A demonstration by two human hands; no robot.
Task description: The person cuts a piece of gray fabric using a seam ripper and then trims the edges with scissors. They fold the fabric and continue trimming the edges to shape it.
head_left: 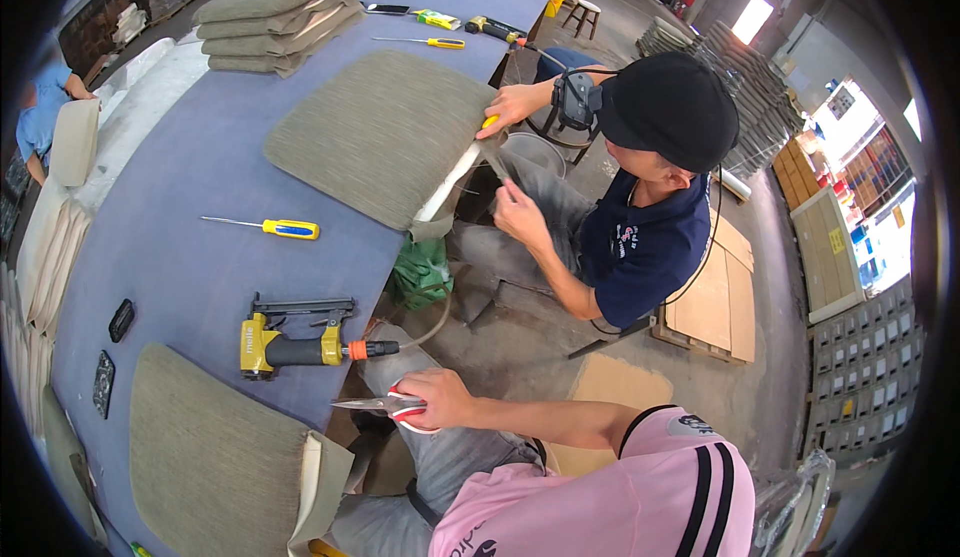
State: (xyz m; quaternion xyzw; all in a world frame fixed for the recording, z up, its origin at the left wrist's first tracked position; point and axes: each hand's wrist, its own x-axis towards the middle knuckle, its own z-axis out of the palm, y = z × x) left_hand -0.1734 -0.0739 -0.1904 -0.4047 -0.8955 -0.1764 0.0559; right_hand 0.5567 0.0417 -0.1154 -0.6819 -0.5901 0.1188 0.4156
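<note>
Red-and-white handles mark the scissors [385, 405], which sit just below the yellow staple gun [290, 347] and off the edge of the desk [190, 257]. The right hand [432, 398] has its grip pressed together around the handles, so the blades point flat toward the desk, probably to keep the tips away from the lap. The forearm runs in level from the right, with the elbow bent and the wrist straight. The left hand is out of view, so I cannot tell its grip.

Below and left of the staple gun lies an olive fabric cushion [210, 457], its loose flap hanging over the desk edge. Above the gun rests a yellow-handled screwdriver [280, 228]. Further above is a second cushion [380, 132], overhanging the edge, where a co-worker in a black cap pulls at its underside with both hands.
</note>
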